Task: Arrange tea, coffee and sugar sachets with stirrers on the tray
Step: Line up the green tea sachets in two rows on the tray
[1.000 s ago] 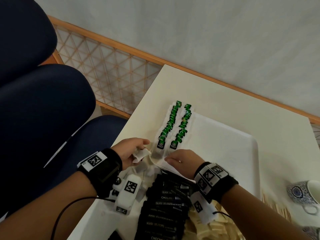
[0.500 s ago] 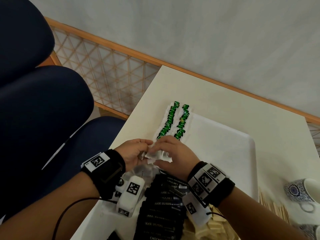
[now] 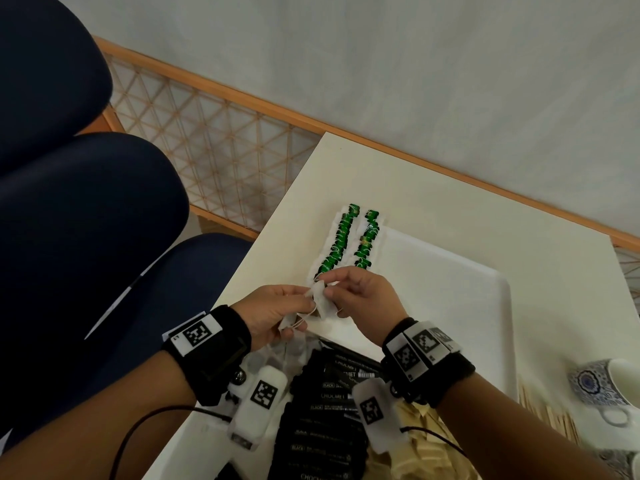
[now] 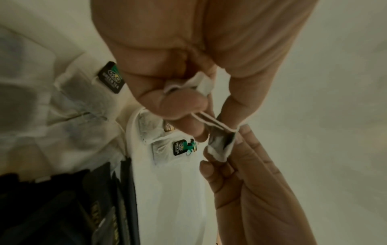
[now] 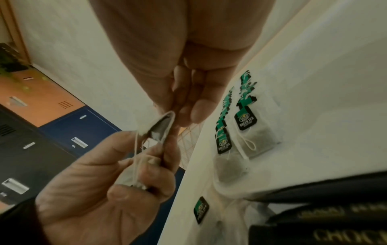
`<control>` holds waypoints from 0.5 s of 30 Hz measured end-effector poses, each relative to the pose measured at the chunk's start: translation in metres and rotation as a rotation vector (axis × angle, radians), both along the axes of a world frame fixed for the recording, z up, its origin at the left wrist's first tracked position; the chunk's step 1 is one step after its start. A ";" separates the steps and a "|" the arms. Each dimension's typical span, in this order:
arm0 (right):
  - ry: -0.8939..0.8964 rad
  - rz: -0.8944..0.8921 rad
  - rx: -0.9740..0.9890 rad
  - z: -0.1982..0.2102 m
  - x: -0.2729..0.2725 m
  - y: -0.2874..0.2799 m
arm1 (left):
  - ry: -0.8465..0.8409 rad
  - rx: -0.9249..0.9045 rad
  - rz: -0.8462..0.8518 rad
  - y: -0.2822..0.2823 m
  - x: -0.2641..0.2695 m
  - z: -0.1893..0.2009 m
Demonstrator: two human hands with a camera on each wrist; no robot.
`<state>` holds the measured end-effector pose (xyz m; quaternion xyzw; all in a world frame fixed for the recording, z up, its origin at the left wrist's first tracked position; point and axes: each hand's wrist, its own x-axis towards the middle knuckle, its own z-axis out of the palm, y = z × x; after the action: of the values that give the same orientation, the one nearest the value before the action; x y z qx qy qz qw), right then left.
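Observation:
A white tray [image 3: 450, 306] lies on the cream table, with two rows of green-tagged tea bags [image 3: 349, 240] along its left edge. At the near end of those rows my left hand [image 3: 304, 306] grips a small bunch of tea bags with looped strings. My right hand [image 3: 329, 289] pinches one white tea bag [image 3: 320, 299] out of that bunch. In the left wrist view a string [image 4: 213, 122] runs taut from my left fingers [image 4: 180, 102] to the bag [image 4: 220, 144] in my right fingers. The right wrist view shows that bag [image 5: 161, 127] edge-on, beside the laid rows [image 5: 245, 119].
Black coffee sachets [image 3: 329, 410] are piled below my wrists, with beige sachets [image 3: 426, 455] to their right. Wooden stirrers [image 3: 547, 410] and a patterned cup [image 3: 602, 386] lie right of the tray. Dark blue chairs [image 3: 86, 220] stand left of the table edge.
My right hand moved from the tray's near edge to my left hand and now pinches a tea bag there. Both hands have risen slightly toward the rows.

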<state>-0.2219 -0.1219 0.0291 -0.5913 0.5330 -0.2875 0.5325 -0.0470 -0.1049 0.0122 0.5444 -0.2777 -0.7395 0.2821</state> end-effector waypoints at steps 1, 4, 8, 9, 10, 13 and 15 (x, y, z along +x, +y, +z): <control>0.013 -0.005 -0.001 -0.001 0.000 0.000 | -0.006 -0.003 0.014 0.000 -0.001 0.000; 0.073 -0.022 -0.053 -0.002 0.000 0.002 | -0.046 -0.006 0.071 0.001 -0.003 -0.001; 0.141 -0.024 -0.155 0.003 0.002 0.008 | -0.055 -0.005 0.108 0.001 -0.005 -0.001; 0.164 -0.005 -0.155 0.004 0.003 0.009 | -0.049 0.001 0.120 0.001 -0.006 -0.001; 0.197 0.015 -0.151 0.004 0.003 0.011 | -0.043 0.004 0.128 0.001 -0.007 -0.001; 0.265 0.060 -0.196 0.004 0.004 0.010 | -0.046 -0.011 0.116 0.001 -0.009 -0.002; 0.248 0.060 -0.195 0.005 0.002 0.007 | -0.057 -0.004 0.121 0.000 -0.008 -0.004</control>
<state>-0.2203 -0.1147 0.0338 -0.6868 0.5464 -0.2468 0.4109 -0.0546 -0.1047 0.0085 0.5804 -0.2536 -0.7049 0.3192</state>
